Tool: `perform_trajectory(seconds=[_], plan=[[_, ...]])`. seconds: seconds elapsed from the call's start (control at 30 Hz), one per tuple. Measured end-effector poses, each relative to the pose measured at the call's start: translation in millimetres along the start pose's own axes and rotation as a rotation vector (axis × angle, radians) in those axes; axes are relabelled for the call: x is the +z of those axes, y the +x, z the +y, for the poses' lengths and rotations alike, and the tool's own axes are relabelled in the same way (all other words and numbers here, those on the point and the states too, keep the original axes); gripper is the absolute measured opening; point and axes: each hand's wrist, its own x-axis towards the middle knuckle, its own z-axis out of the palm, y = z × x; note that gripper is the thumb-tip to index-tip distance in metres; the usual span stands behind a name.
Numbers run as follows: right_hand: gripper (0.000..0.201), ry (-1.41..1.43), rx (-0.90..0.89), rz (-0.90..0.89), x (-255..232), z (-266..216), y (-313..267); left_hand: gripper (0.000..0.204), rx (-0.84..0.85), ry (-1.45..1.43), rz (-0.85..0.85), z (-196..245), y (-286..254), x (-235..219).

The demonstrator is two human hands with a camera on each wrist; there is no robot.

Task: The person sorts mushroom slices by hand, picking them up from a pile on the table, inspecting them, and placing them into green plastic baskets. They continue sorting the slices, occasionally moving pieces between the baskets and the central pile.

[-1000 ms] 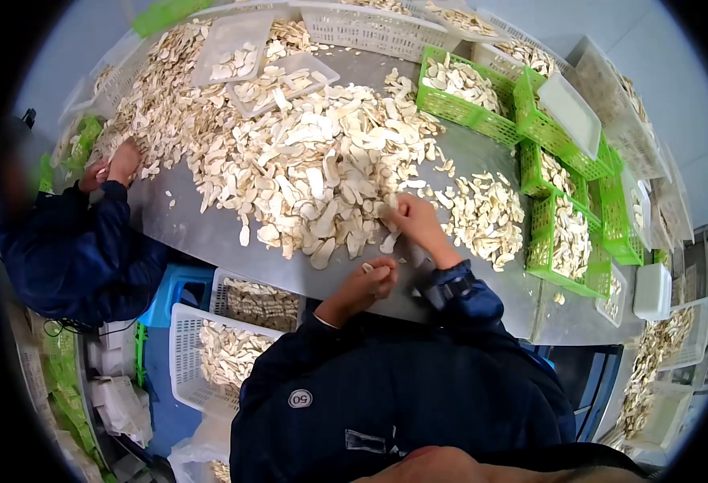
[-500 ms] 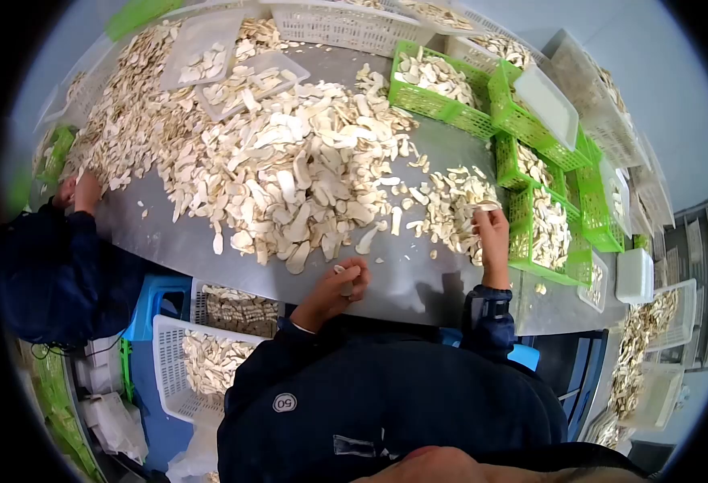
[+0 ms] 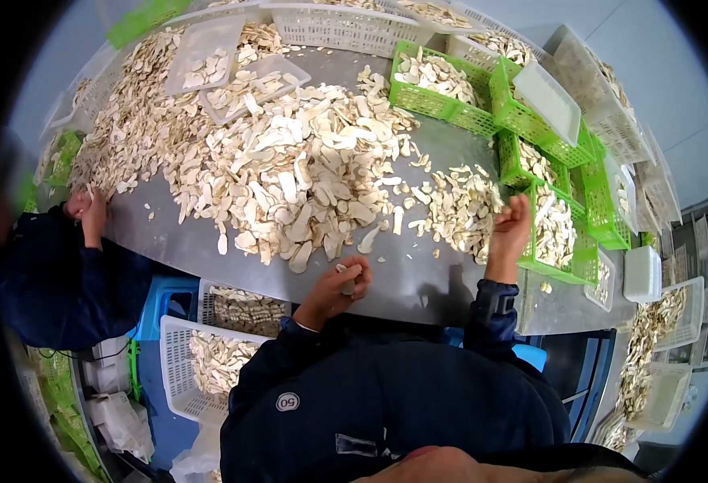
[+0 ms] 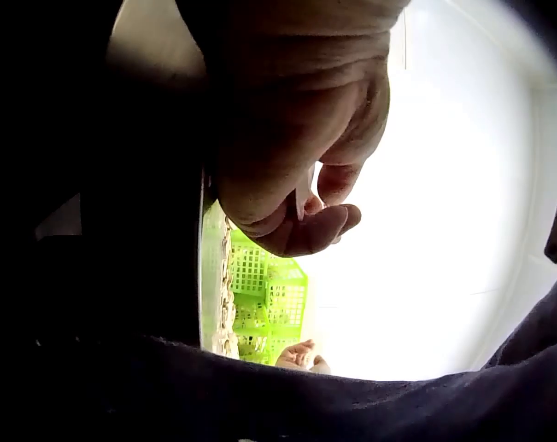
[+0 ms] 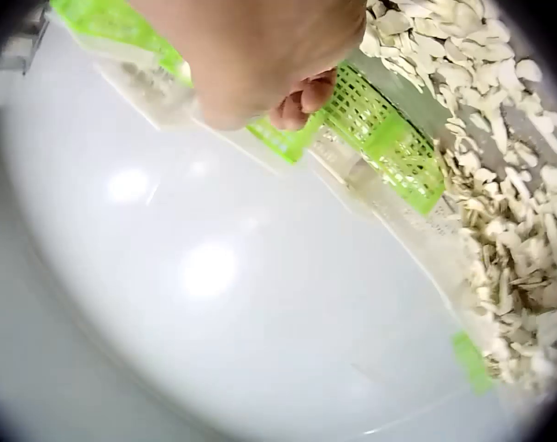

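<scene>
My left hand [image 3: 336, 288] is over the front edge of the metal table [image 3: 402, 278], thumb and fingers pinching a pale mushroom slice [image 4: 303, 191]. To the right, my right hand [image 3: 512, 233] is raised at the near left rim of a green basket [image 3: 533, 229] filled with mushroom slices. Its fingers are loosely bent, and no slice shows between them in the head or right wrist view. Left of this hand lies a small pile of slices [image 3: 460, 208]. A much larger heap of dried slices [image 3: 289, 173] covers the table's middle and left.
Another person's hands [image 3: 88, 211] work at the heap's left end. White crates [image 3: 346, 26] line the back. More green baskets [image 3: 443, 88] stand at the right, one bearing a white tray [image 3: 547, 101]. Below the table edge sits a white crate [image 3: 178, 378] of slices.
My right hand has gone from the big heap to the small pile, then slightly right to the green basket. The slice in its fingertips no longer shows. My left hand keeps its pinch.
</scene>
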Motion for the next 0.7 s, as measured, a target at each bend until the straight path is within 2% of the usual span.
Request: perform_trajectory(seconds=[0.07,0.13,0.2,0.3,0.4,0.43,0.53,0.63,0.7], plan=[[0.023,-0.373,0.041,-0.218,4.5,23.7,-9.8,0.016,-0.019,0.007,-0.032,-0.7,2.1,-4.6],[0.020,-0.738,0.171,-0.638,29.1,39.9,-37.2,0.016,-0.053,0.006,-0.094,-1.4,1.2,-12.4],[0.018,-0.984,-0.047,-0.950,49.4,56.4,-67.9,0.017,-0.073,0.022,-0.054,-0.6,-1.4,-10.8],[0.020,-1.181,-0.400,-1.210,72.1,75.7,-94.2,0.018,-0.065,0.013,-0.032,1.0,-2.7,-4.5],[0.018,-1.291,-0.468,-1.111,69.9,90.2,-103.8,0.020,-0.031,0.008,-0.024,2.0,-2.5,-2.2],[0.014,-1.371,-0.449,-1.090,67.9,88.6,-104.6,0.020,-0.019,0.006,-0.022,1.1,-2.2,-2.0],[0.014,-1.424,-0.273,-1.180,53.7,79.2,-92.7,0.020,-0.009,0.010,-0.005,-1.1,0.0,-0.7],[0.015,-1.484,-0.200,-1.019,41.5,64.7,-91.1,0.019,-0.038,0.092,-0.094,-2.8,3.5,-9.8],[0.017,-1.422,-0.232,-0.947,38.2,61.3,-94.9,0.018,-0.068,0.095,-0.111,-1.3,3.5,-13.9]])
